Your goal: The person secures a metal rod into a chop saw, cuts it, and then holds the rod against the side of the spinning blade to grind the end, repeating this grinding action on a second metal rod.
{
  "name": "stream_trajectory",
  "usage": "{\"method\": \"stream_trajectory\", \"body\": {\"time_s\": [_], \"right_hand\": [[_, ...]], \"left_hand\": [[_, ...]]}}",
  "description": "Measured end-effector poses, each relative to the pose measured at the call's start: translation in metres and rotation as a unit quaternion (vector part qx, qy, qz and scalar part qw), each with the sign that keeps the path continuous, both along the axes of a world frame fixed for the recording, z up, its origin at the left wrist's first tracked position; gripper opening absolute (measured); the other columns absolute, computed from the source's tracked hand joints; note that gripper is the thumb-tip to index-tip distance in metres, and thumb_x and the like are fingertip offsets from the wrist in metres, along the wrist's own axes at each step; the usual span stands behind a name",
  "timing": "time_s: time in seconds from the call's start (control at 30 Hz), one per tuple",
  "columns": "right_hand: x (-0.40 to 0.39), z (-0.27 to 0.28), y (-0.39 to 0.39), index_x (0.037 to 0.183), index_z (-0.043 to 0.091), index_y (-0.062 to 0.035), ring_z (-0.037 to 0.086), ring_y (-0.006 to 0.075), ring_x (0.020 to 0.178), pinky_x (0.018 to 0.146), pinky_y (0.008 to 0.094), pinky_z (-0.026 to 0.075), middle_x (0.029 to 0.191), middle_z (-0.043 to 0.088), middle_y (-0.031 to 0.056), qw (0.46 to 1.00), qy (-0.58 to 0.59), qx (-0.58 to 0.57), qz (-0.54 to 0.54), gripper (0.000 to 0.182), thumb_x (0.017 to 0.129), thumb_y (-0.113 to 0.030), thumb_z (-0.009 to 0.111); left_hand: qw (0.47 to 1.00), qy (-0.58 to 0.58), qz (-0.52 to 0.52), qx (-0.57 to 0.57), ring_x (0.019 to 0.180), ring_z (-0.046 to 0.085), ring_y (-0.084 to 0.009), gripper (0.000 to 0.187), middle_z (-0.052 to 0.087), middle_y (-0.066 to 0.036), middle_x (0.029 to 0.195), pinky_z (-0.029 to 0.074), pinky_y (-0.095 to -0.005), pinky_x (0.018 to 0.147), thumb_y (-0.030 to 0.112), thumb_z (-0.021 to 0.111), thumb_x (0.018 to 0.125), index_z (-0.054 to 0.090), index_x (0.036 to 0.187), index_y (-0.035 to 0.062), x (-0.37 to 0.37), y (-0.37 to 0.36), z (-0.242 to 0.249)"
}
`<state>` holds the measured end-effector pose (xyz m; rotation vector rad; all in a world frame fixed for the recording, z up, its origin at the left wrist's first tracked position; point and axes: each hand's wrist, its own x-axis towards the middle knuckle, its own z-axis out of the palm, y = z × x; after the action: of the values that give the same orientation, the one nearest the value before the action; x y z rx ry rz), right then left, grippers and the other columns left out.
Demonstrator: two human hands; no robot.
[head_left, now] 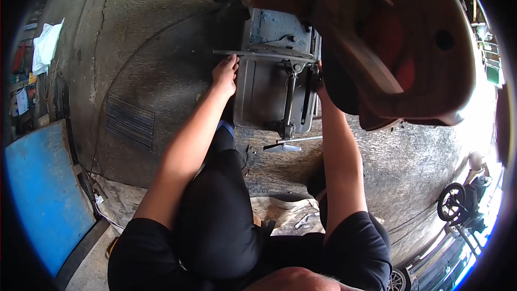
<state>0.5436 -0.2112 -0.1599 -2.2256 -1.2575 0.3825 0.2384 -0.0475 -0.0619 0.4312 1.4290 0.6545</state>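
A grey metal machine base (262, 94) stands on the floor in front of me, with a metal rod and a bracket running down its face. A long thin metal bar (253, 54) lies across its upper part. My left hand (226, 73) is at the machine's left edge, its fingers curled just below the bar's left end; what they grip is hard to make out. My right hand (321, 78) is at the machine's right side, mostly hidden behind a large reddish-brown cover, so its fingers do not show.
The reddish-brown cover (431, 75) overhangs the upper right. A blue panel (48, 188) leans at the left, near a floor grate (130, 120). A motorcycle (466, 202) and a car wheel (397, 280) are at the lower right. White sheeting (47, 47) hangs at the upper left.
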Motion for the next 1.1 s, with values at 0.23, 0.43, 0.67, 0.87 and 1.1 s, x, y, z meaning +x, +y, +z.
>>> {"method": "stream_trajectory", "body": {"time_s": [0.23,0.43,0.67,0.87,1.1], "right_hand": [[-0.001,0.001,-0.004,0.127,0.049,0.0037,0.050,0.0263,0.120,0.101,0.0359,0.040,0.134,0.047,0.0188,1.000,0.000,-0.004,0.017,0.042,0.092,-0.018,0.060],[0.000,0.013,-0.044,0.129,0.049,0.0043,0.048,0.0270,0.124,0.105,0.0355,0.038,0.139,0.046,0.0199,0.999,0.004,0.037,-0.036,0.045,0.092,-0.018,0.061],[-0.101,0.080,-0.135,0.092,0.054,0.0044,0.052,0.0197,0.080,0.077,0.0329,0.045,0.091,0.058,0.0114,0.791,0.175,0.206,-0.550,0.026,0.083,-0.016,0.068],[-0.136,0.068,-0.176,0.105,0.057,-0.0018,0.056,0.0219,0.084,0.074,0.0373,0.046,0.099,0.062,0.0087,0.491,0.642,0.139,-0.572,0.032,0.096,-0.033,0.057],[-0.090,0.102,-0.179,0.102,0.057,-0.0053,0.054,0.0139,0.074,0.067,0.0275,0.045,0.089,0.060,0.0052,0.652,0.600,0.143,-0.442,0.015,0.100,-0.018,0.049]], "left_hand": [[0.994,-0.094,0.042,0.019,0.072,0.056,-0.0079,0.011,0.066,0.002,0.088,0.048,-0.0226,0.066,0.016,0.070,0.088,0.063,0.094,0.0105,-0.002,0.016,-0.017],[0.990,-0.088,0.074,0.077,0.086,0.064,-0.0157,0.013,0.065,-0.007,0.094,0.053,-0.0257,0.077,0.007,0.069,0.087,0.061,0.095,0.0004,0.001,0.017,-0.024],[0.986,-0.102,0.071,0.109,0.087,0.065,-0.0171,0.013,0.066,-0.009,0.094,0.055,-0.0271,0.079,0.006,0.068,0.088,0.062,0.096,-0.0014,0.008,0.020,-0.022],[0.981,-0.122,0.068,0.132,0.088,0.066,-0.0176,0.012,0.066,-0.008,0.094,0.056,-0.0271,0.080,0.006,0.070,0.086,0.062,0.094,0.0025,0.008,0.020,-0.030],[0.981,-0.107,0.071,0.147,0.082,0.063,-0.0134,0.012,0.064,-0.004,0.091,0.051,-0.0253,0.077,0.010,0.068,0.089,0.061,0.096,0.0027,0.015,0.011,-0.015]]}}
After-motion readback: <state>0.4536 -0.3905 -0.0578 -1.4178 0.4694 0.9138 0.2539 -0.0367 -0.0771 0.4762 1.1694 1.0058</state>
